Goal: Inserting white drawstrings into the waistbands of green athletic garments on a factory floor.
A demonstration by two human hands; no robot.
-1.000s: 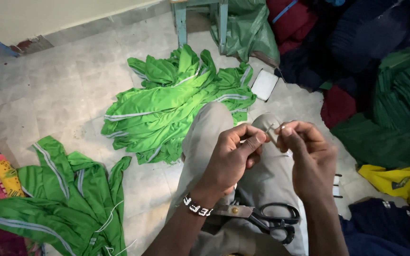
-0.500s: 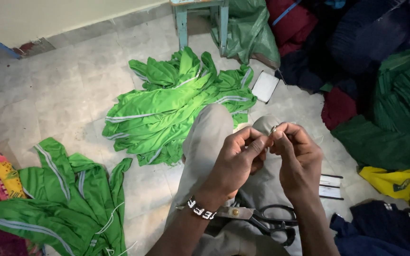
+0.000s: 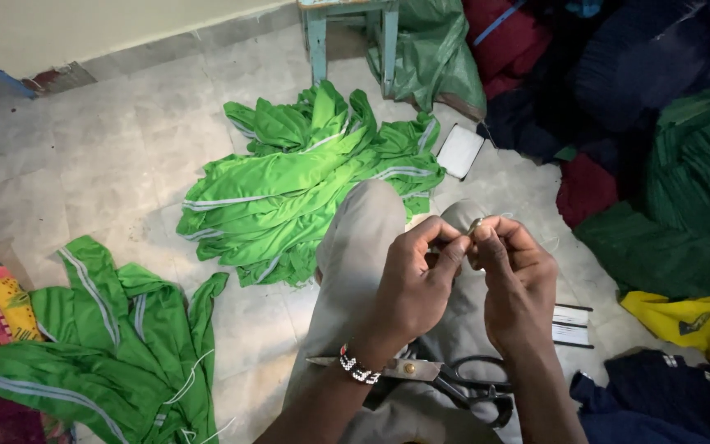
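**Head view: both hands pinched on a small piece above your lap**

Head view takes in the pale tiled floor (image 3: 84, 164) first, with bare room on your left up to the wall. On your right, dark navy, maroon and deep green cloth heaps (image 3: 659, 164) crowd close, leaving little space that side. Ahead lies a pile of bright green, white-striped garments (image 3: 289, 197), just past your knee in grey trousers (image 3: 355, 263). A second bright green striped garment (image 3: 108, 345) sprawls at lower left, with loose white threads showing on it, so it looks not yet tidied; the stacked pile looks further along, as a judgement. A pale blue stool (image 3: 347, 33) stands beyond the pile.

Black-handled metal scissors (image 3: 437, 374) rest across your lap, untouched. Your left hand (image 3: 412, 284) and right hand (image 3: 519, 284) meet above your knees, each grip closed, fingertips pinching a small pale item with fine thread (image 3: 474, 226) between them; what it is cannot be told.
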